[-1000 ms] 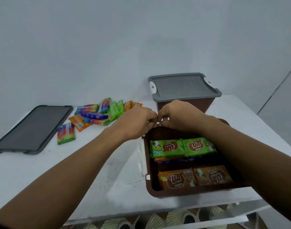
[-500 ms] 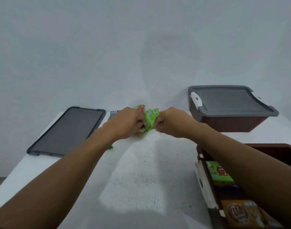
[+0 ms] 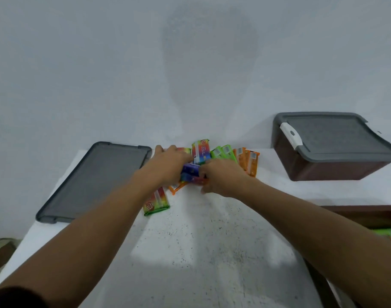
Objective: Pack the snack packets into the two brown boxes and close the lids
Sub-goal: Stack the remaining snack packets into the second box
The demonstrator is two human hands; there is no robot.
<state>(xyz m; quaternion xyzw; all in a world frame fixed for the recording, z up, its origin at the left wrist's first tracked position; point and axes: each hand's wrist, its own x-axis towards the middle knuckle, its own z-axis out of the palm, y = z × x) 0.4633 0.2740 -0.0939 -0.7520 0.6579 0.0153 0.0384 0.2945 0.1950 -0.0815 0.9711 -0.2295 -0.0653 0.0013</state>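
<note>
A heap of snack packets (image 3: 201,152) lies at the back of the white table, green, orange, blue and rainbow coloured. My left hand (image 3: 168,165) and my right hand (image 3: 221,176) press in on the heap from either side, fingers curled around a blue packet (image 3: 191,171) between them. One rainbow packet (image 3: 156,202) lies apart, under my left forearm. A brown box with its grey lid on (image 3: 332,147) stands at the back right. The open brown box (image 3: 367,213) shows only at the right edge, with a green packet (image 3: 390,235) inside.
A loose grey lid (image 3: 94,181) lies flat at the back left of the white table (image 3: 201,252). A plain wall rises directly behind the table. The table's left edge drops off beside the lid.
Both hands left the open box, swung left to the loose heap, and now close around the blue packet. The view turned left, so the open box slid to the right edge.
</note>
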